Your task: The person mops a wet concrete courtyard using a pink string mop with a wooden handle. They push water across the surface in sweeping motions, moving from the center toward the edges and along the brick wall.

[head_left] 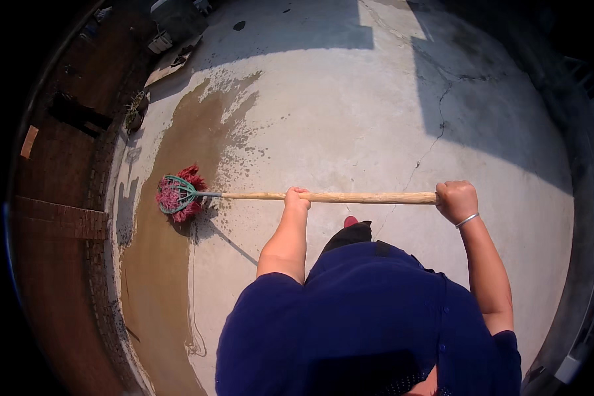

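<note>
I hold a mop (363,197) level across in front of me by its long wooden handle. My right hand (457,201) is wrapped round the handle's right end, with a bangle on that wrist. Farther left along the pole, my left hand (297,198) grips it near its middle. At the far left end a green frame (179,191) holds the shaggy red and pink mop head (190,178). The head is over a wet brown strip (198,125) of the concrete; whether it touches the ground I cannot tell.
Pale concrete (323,119) with a crack spreads ahead. Along the left runs a low brick edging (99,277) beside dark brown ground. A potted plant (136,111) and a board (173,63) lie at the upper left. My shoe (350,221) shows below the handle.
</note>
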Demonstrator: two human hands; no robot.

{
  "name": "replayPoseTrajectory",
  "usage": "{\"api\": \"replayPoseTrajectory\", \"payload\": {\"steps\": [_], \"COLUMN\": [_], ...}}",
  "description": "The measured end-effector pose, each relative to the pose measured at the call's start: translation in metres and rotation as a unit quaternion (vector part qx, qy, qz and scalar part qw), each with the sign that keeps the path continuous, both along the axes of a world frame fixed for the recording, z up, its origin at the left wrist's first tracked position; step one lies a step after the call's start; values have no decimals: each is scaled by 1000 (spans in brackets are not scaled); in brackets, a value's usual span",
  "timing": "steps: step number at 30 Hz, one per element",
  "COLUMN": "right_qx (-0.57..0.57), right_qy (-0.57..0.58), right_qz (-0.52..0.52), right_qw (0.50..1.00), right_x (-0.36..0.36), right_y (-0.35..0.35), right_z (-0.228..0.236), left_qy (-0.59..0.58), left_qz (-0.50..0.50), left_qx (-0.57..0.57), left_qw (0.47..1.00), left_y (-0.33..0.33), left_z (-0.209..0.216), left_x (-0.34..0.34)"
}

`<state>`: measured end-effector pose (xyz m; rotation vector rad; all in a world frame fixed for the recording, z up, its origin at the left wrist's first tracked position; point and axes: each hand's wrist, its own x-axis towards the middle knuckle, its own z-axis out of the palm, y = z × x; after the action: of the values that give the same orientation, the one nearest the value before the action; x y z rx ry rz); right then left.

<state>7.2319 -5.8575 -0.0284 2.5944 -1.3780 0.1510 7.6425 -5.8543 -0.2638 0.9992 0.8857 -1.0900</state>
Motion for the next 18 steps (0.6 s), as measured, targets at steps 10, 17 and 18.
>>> {"api": "replayPoseTrajectory", "payload": {"steps": [10,17,18], "right_qx": [-24,9,14], "right_qy": [75,111,122], "right_qz": [237,403,425], "right_qw": [968,908,897], "right_x": [-55,-46,-43], "right_y": [-230,-353,-346], "right_z": [28,11,5], "left_qy": [21,-27,-27], "left_qz": [211,435,464], "left_qx": [-26,13,17], "left_qw": [977,900,885], "left_y": [-50,-48,-30], "left_z": [4,28,22], "left_x": [-133,-234,-245]}}
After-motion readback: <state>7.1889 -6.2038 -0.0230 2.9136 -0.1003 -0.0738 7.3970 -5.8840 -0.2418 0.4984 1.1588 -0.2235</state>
